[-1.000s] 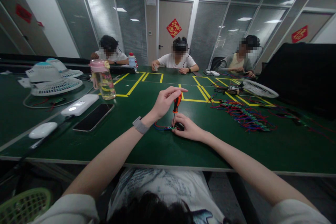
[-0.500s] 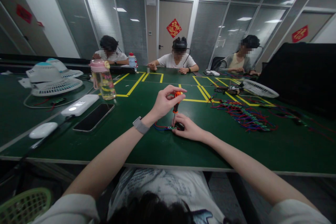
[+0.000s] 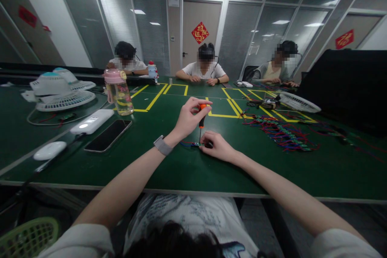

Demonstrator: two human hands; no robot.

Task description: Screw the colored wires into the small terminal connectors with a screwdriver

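Observation:
An orange-and-black screwdriver (image 3: 201, 122) stands nearly upright in the middle of the table. My left hand (image 3: 191, 115) holds its handle from above, thumb and fingers around the top. The tip of its thin shaft comes down on a small circuit board (image 3: 196, 144) with red and blue wires, lying flat on the green table (image 3: 145, 173). My right hand (image 3: 218, 147) rests on the table to the right of the board, its fingertips pinching the board's right end. A dark part shows beneath those fingers, too hidden to name.
Several wired circuit boards (image 3: 284, 133) lie in a row at right. At left are a smartphone (image 3: 109, 135), a white power strip (image 3: 92, 121), a pink-lidded bottle (image 3: 118, 92) and white fans (image 3: 65, 98). Three people sit across the table. A dark monitor (image 3: 347, 92) stands at far right.
The screwdriver has become more upright, its top shifting slightly left with my left hand. The board has moved a little up the table. The middle person's hand has drawn inward.

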